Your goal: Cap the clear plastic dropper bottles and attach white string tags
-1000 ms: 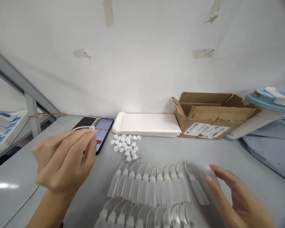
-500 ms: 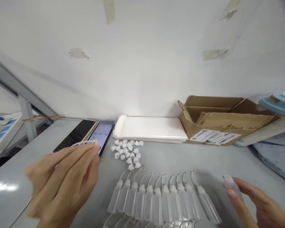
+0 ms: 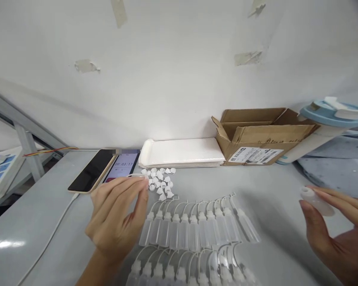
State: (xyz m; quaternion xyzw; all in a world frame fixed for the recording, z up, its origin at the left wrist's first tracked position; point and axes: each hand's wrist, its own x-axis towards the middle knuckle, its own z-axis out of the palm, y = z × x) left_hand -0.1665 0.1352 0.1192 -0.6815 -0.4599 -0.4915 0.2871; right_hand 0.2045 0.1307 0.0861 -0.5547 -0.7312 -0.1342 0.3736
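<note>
Pinching a bare-necked bottle [image 3: 320, 203] in the right hand [image 3: 350, 248], lower right; pinching, well apart from it, probably a thin tube [image 3: 134, 174], mostly hidden, in the left hand [image 3: 119, 214], lower left of centre. Displaying as apparently done two rows of tube-topped bottles [image 3: 185, 232], bottom centre; displaying as apparently left the held bottle and loose white caps [image 3: 162, 184] on the desk [image 3: 32, 214], mid-frame.

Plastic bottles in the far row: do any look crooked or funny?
Yes, one. The right-end bottle slants more sharply than the other bottles in that row, with its base pointing out to the right, so it looks askew.
</note>
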